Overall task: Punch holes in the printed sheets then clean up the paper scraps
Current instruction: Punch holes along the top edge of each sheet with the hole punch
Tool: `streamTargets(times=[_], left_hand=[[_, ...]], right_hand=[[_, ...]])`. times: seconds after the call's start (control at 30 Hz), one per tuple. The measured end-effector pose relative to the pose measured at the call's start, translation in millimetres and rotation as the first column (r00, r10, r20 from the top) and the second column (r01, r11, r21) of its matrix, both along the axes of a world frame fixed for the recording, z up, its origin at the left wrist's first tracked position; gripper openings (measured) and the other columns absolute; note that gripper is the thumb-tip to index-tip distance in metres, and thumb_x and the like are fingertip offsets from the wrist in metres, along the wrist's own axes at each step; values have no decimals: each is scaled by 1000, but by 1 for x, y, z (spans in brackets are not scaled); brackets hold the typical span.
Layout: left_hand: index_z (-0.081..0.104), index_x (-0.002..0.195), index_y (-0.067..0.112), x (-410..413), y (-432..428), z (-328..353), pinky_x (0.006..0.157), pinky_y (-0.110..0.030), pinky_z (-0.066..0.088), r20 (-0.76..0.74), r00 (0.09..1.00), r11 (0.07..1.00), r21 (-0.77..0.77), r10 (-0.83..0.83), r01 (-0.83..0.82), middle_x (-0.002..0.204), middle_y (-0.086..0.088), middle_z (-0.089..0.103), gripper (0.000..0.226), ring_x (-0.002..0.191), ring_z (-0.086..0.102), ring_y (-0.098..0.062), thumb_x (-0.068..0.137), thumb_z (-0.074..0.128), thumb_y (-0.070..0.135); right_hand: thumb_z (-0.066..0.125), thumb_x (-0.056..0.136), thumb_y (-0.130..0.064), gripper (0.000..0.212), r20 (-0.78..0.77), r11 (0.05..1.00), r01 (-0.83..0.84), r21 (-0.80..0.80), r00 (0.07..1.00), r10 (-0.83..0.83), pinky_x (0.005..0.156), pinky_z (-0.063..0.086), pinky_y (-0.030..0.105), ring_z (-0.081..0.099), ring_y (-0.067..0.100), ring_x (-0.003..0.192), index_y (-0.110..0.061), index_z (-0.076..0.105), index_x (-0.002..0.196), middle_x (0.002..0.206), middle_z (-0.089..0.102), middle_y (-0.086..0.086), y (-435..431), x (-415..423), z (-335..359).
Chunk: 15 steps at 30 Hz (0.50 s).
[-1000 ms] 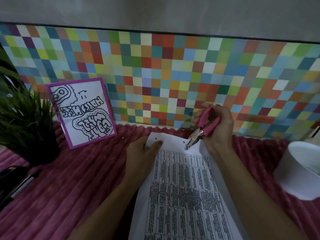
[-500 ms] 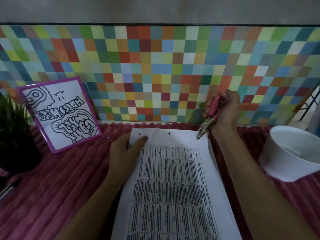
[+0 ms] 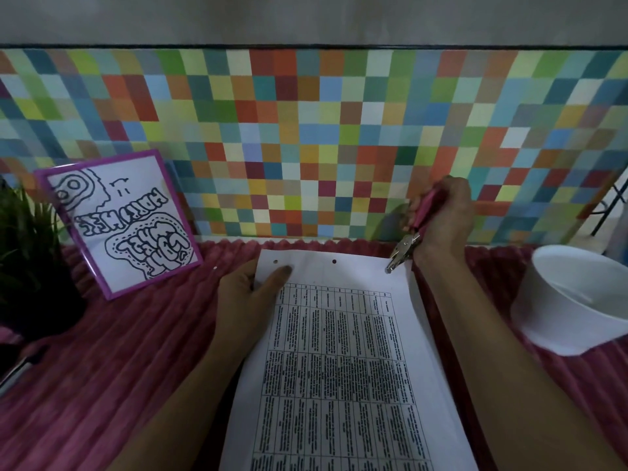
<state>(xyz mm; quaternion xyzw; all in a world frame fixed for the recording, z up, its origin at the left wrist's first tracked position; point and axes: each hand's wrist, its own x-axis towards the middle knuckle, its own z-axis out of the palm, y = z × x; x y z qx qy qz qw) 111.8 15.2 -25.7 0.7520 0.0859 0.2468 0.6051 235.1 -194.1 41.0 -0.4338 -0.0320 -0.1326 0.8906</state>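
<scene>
Shifted rightward, the pink-handled metal hole punch [image 3: 405, 247] bites the far right corner of the white printed paper sheets [image 3: 339, 375] on the pink ribbed worktop [image 3: 119, 368], squeezed in the grip of the right hand [image 3: 445, 219]. The left hand [image 3: 246, 299] lays its thumb on the sheets' far left corner; its grip is unclear.
</scene>
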Motion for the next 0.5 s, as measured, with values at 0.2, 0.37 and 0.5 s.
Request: streamTargets(times=[0.2, 0.37, 0.5], left_hand=[[70, 76, 7, 1, 1, -2, 53, -25, 54, -1, 1000, 1000, -6, -5, 5, 70, -5, 74, 15, 61, 71, -18, 89, 67, 15], [71, 73, 10, 3, 2, -5, 52, -29, 54, -48, 996, 997, 23, 69, -68, 67, -3, 74, 16, 60, 71, -17, 88, 68, 17], [70, 71, 9, 4, 4, -6, 59, -45, 59, -56, 992, 988, 111, 111, -104, 66, -4, 73, 20, 62, 71, -23, 86, 69, 22]], right_hand=[[49, 77, -31, 29, 33, 979, -201, -28, 979, 202, 49, 42, 26, 47, 23, 50, -6, 62, 82, 62, 57, 10, -6, 8, -3], [40, 80, -27, 32, 92, 939, -337, -72, 935, 343, 52, 46, 28, 50, 27, 55, -3, 62, 85, 70, 60, 15, -11, 10, -4], [39, 80, -25, 33, 104, 922, -381, -68, 916, 387, 54, 46, 31, 50, 28, 56, -1, 61, 84, 71, 58, 18, -11, 7, 0]])
